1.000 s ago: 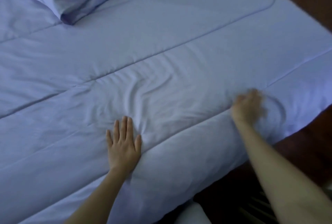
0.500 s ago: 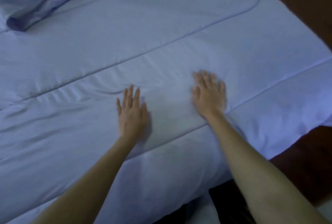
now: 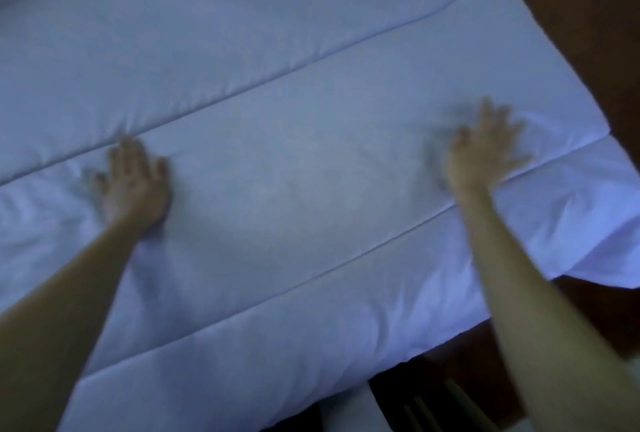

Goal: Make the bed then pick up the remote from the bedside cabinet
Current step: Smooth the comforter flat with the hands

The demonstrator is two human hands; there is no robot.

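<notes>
A pale blue quilted duvet point(image 3: 294, 92) covers the bed and fills most of the view, with long stitched seams running across it. My left hand point(image 3: 133, 186) lies flat on the duvet at the left, fingers spread, beside some creases. My right hand point(image 3: 485, 154) presses flat on the duvet near its right corner, fingers apart and blurred by motion. Neither hand holds anything. The stretch of duvet between my hands looks smooth. The remote and the bedside cabinet are out of view.
Dark brown floor point(image 3: 571, 16) runs along the right side of the bed and below its near edge. The duvet's corner point(image 3: 606, 241) hangs over the bed's right edge. Something dark with pale bars point(image 3: 433, 407) sits at the bottom.
My hands have slid apart across the duvet, the left one leftward and the right one toward the right corner. The wrinkles between them are flattened. The pillow has left the view.
</notes>
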